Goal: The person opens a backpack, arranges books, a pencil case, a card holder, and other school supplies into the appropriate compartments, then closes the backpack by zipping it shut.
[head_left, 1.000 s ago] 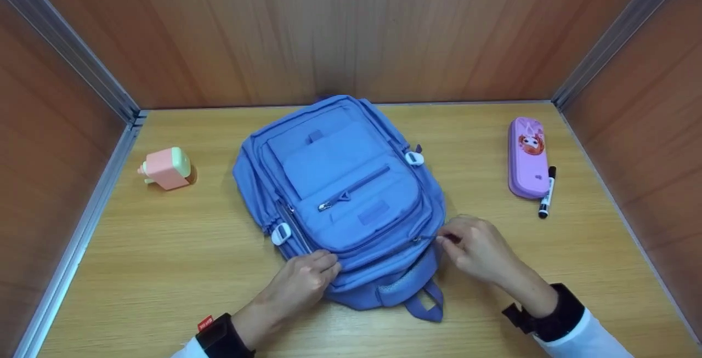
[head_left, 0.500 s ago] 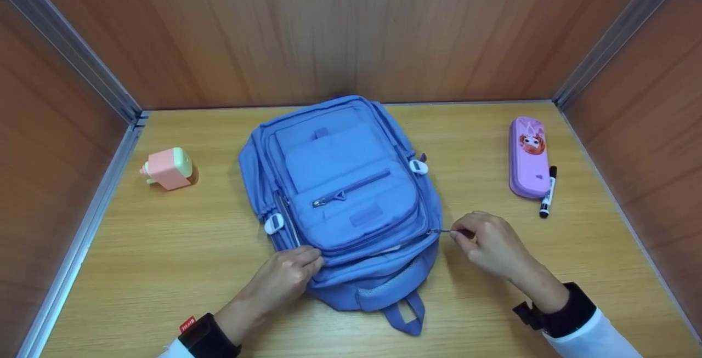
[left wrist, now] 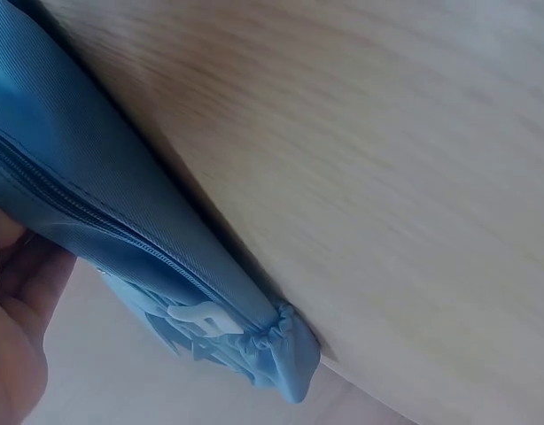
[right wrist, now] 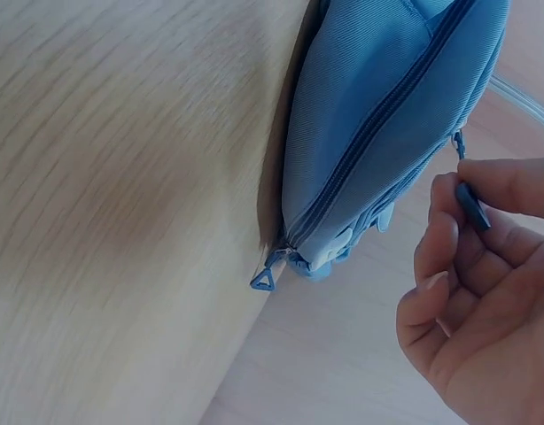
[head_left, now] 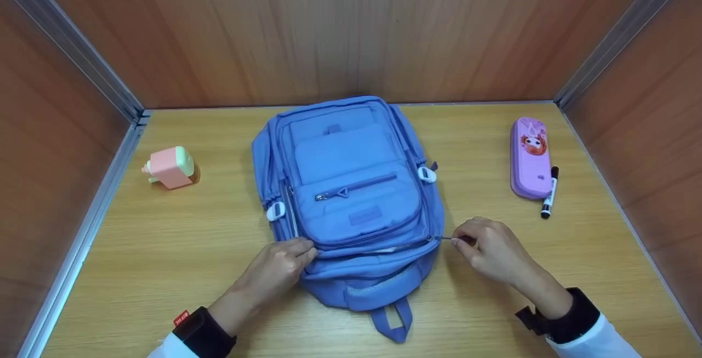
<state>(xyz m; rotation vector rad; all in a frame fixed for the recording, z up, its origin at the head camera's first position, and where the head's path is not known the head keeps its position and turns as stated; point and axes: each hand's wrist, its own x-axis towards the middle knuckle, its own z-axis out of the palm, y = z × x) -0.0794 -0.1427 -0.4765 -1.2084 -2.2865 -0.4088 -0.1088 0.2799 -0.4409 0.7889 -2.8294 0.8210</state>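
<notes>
A blue backpack (head_left: 356,152) lies on the table, front pocket up, its top handle loop (head_left: 396,322) toward the person. At its lower left edge, my left hand (head_left: 277,265) grips the fabric; in the left wrist view the curled fingers (left wrist: 33,292) are against the bag beside a zipper (left wrist: 104,226). Off the right edge, my right hand (head_left: 493,251) pinches a zipper pull (right wrist: 472,206) between thumb and forefinger, its cord drawn taut from the bag. The compartment's zipper line has a narrow gap showing something pale (head_left: 386,250). Another triangular pull (right wrist: 264,281) hangs free.
On the left lies a pink and pale green bottle-like item (head_left: 169,168). To the right are a purple pencil case (head_left: 530,160) with a cartoon figure and a marker (head_left: 549,192) against it. Wooden panels (head_left: 351,34) enclose the table at the back and sides.
The backpack has turned straighter, its handle loop swinging left. My left hand has moved left and slightly up. The right hand drew the zipper pull rightward at first, and the pale gap has appeared.
</notes>
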